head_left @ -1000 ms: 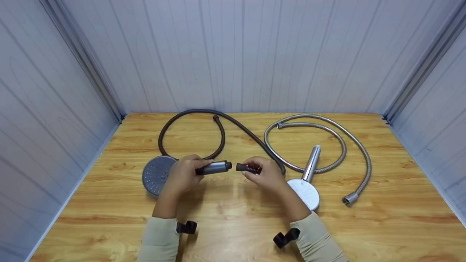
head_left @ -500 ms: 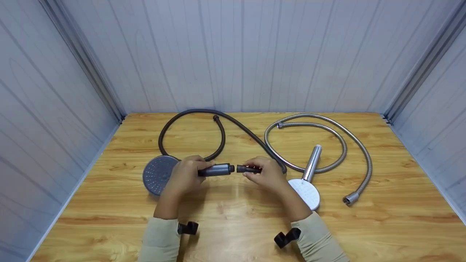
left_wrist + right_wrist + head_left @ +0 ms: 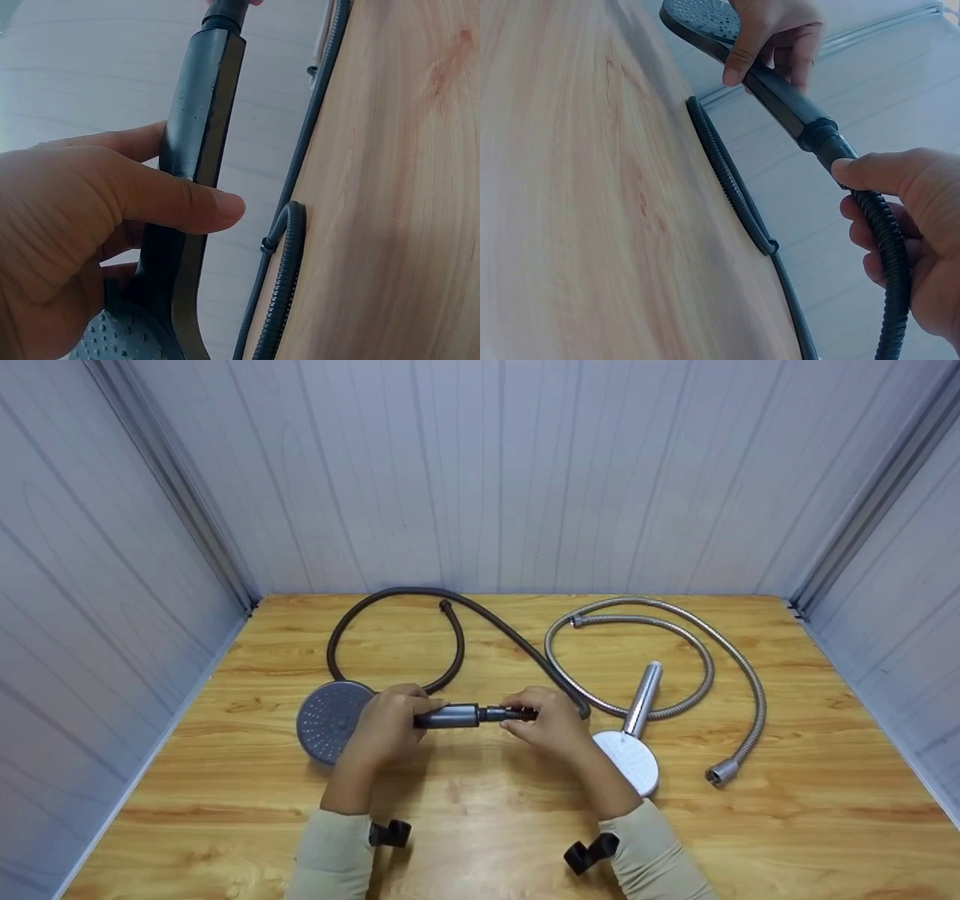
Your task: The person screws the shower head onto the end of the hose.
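Note:
My left hand (image 3: 390,724) grips the handle of a dark grey shower head (image 3: 330,721), thumb across the handle in the left wrist view. Its round spray face lies to the left of the hand. My right hand (image 3: 551,721) pinches the end of a black ribbed shower hose (image 3: 885,240) just behind its connector (image 3: 832,148). The connector meets the threaded end of the handle in line, as the right wrist view shows. Part of the hose behind the right hand is hidden in the head view.
The black hose loops over the back left of the wooden table (image 3: 480,840). At right lie a chrome shower head (image 3: 628,757) and a coiled silver hose (image 3: 759,697), its larger end nut (image 3: 721,772) toward the front. Panelled walls (image 3: 465,472) stand on three sides.
The gap between the shower head's handle and the hose connector has closed. My left hand moved slightly right with the shower head; the right hand stayed nearly in place.

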{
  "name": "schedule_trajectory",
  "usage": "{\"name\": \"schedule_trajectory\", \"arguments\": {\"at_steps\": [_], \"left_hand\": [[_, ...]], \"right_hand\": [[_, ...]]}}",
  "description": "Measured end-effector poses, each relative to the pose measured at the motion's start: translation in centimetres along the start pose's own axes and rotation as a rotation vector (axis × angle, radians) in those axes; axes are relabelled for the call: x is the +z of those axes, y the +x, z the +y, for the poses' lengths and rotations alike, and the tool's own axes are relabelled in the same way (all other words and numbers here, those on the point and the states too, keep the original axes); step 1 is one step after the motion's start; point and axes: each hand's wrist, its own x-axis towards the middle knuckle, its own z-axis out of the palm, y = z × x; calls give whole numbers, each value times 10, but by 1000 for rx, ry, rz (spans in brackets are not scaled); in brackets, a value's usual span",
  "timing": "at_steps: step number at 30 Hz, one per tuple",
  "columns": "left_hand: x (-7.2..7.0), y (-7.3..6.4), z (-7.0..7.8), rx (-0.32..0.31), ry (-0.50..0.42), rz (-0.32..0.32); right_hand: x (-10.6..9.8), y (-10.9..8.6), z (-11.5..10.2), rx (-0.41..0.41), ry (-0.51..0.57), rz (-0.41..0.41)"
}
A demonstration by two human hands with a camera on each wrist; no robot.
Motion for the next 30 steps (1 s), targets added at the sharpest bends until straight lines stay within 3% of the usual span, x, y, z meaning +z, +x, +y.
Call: {"name": "schedule_trajectory", "arguments": {"at_steps": [11, 30], "left_hand": [[0, 0, 3, 15, 0, 1], [0, 0, 3, 0, -6, 4]], "right_hand": [[-1, 0, 0, 16, 4, 8], [-5, -1, -2, 23, 18, -58]]}}
